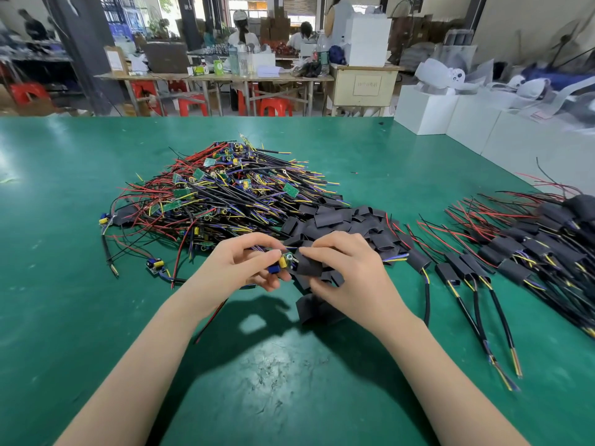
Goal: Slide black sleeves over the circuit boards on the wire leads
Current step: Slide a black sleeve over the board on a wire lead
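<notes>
Now the left hand [240, 268] pinches the circuit board [283, 261] near the table's [64, 252] front centre while the right hand [341, 268] grips a black sleeve [309, 267] at its end, and those tall capacitors could snag the sleeve mouth.

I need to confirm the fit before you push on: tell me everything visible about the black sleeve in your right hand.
The black sleeve is a short, flattened tube of matte, flexible-looking material. The right hand pinches it above the green table, its open end facing the circuit board held by the left hand. The board looks only just at its mouth, not covered.
</notes>
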The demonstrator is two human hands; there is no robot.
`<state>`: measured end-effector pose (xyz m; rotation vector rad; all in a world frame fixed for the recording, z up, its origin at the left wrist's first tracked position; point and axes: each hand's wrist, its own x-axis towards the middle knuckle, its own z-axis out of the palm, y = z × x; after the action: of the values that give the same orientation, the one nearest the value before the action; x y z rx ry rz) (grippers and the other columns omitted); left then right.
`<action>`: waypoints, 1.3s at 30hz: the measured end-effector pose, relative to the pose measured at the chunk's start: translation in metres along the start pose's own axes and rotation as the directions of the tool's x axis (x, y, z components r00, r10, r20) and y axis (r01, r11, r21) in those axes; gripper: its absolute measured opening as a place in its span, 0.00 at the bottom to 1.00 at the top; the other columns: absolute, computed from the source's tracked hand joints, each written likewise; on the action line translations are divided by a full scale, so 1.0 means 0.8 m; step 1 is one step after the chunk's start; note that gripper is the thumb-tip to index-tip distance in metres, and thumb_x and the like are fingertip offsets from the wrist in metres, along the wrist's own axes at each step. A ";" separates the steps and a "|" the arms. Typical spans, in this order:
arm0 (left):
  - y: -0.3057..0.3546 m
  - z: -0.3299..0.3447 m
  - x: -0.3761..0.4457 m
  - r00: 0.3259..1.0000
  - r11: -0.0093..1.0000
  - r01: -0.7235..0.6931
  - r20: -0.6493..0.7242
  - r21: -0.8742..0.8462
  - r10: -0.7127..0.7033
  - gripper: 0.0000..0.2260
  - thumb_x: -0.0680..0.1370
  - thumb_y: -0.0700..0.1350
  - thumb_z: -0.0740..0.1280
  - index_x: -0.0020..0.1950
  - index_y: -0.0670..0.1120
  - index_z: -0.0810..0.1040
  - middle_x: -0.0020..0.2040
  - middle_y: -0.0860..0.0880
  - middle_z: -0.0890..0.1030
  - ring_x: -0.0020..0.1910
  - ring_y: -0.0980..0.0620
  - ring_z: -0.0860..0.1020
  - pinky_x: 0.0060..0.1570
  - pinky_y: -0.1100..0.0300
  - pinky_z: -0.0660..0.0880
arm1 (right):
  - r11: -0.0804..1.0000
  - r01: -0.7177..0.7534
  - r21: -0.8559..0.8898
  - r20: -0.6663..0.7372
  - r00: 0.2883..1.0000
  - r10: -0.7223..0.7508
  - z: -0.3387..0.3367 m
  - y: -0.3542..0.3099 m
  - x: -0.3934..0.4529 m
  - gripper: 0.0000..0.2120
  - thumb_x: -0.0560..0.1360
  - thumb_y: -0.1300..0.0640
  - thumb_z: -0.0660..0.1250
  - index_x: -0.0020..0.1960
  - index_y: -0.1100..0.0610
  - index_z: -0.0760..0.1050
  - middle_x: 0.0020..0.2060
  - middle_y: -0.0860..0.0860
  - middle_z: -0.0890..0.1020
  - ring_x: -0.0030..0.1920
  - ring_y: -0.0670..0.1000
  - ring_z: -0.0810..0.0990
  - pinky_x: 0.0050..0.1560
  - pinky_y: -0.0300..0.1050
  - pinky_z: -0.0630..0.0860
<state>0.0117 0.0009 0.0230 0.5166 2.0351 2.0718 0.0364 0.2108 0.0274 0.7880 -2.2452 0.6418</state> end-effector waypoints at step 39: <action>-0.016 -0.003 0.009 0.999 1.000 -0.025 0.029 0.000 0.025 0.08 0.76 0.51 0.67 0.45 0.47 0.80 0.33 0.47 0.78 0.33 0.47 0.74 0.32 0.63 0.74 | 0.955 -0.164 0.248 0.047 0.986 0.158 -0.004 0.001 0.000 0.11 0.66 0.63 0.76 0.48 0.59 0.82 0.41 0.51 0.82 0.42 0.47 0.78 0.45 0.43 0.76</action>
<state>0.0029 0.0015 0.0107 0.5718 2.0229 2.0657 0.0374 0.2132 0.0291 0.7412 -2.2973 1.0149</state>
